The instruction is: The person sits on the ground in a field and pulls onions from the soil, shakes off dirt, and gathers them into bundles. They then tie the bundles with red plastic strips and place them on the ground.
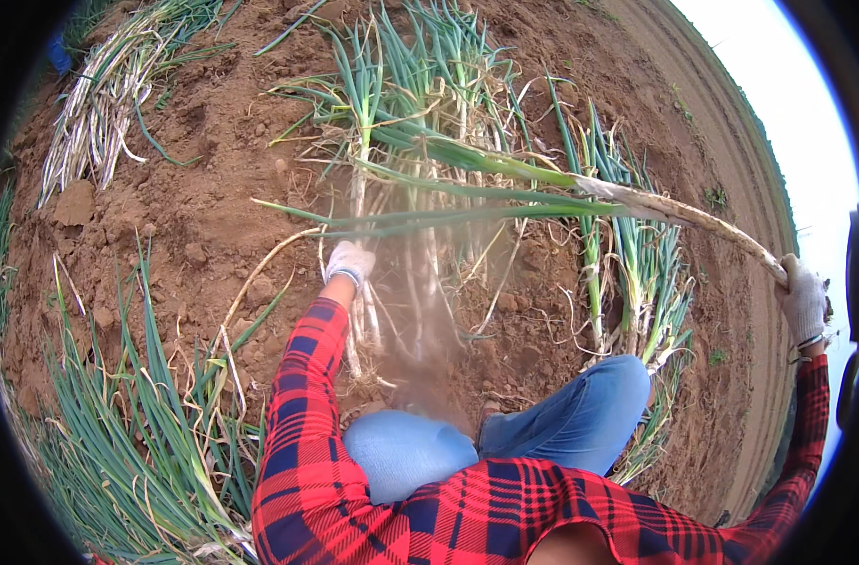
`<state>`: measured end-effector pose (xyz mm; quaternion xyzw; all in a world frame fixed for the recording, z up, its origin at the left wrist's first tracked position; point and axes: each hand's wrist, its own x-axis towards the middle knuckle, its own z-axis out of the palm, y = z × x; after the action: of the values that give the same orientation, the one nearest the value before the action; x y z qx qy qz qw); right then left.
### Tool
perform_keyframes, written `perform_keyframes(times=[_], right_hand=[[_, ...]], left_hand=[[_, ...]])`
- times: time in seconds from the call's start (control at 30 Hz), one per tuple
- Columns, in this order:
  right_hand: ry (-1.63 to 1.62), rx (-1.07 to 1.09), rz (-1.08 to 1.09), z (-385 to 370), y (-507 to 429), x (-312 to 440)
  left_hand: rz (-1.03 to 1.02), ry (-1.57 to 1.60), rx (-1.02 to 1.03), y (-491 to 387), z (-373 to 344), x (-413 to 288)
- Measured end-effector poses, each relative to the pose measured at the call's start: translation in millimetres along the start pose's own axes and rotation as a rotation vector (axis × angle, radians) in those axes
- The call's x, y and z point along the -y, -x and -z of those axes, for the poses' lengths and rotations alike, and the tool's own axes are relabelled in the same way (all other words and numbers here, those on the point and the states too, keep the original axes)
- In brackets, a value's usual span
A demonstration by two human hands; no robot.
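Note:
My right hand (802, 300), in a pale knit glove, is raised at the far right, closed around the lower end of a long green onion stalk (712, 222). Its white stem arches to the left and its green leaves spread over the middle of the view. My left hand (350, 263), gloved too, is down at the left edge of a pile of green onions (436, 106), against the white stems; its fingers are partly hidden, so whether it grips any stem is unclear. A brownish blur, like loose soil, covers the stems to its right.
Green onions stand at the lower left (154, 395). Another bunch (634, 261) lies right of the pile, by my knee. A heap of white-stemmed onions (111, 92) lies at the upper left. Brown, cloddy soil (210, 205) lies between them. My jeans-clad knees (408, 452) are at the bottom.

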<state>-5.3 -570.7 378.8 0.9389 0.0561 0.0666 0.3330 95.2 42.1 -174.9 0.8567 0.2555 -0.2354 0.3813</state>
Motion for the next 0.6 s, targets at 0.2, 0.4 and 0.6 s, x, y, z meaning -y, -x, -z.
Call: perform_keyframes(times=[0.2, 0.4, 0.6], right_hand=[[-0.228, 0.234, -0.629, -120, 163, -93], [-0.235, 1.113, -0.339, -211, 183, 85], [-1.195, 0.770, -0.146, -226, -37, 292]], left_hand=[[-0.283, 0.937, 0.146, 36, 119, 19], [-0.127, 0.833, 0.203, 57, 131, 40], [-0.036, 0.840, 0.272, 47, 37, 84]])
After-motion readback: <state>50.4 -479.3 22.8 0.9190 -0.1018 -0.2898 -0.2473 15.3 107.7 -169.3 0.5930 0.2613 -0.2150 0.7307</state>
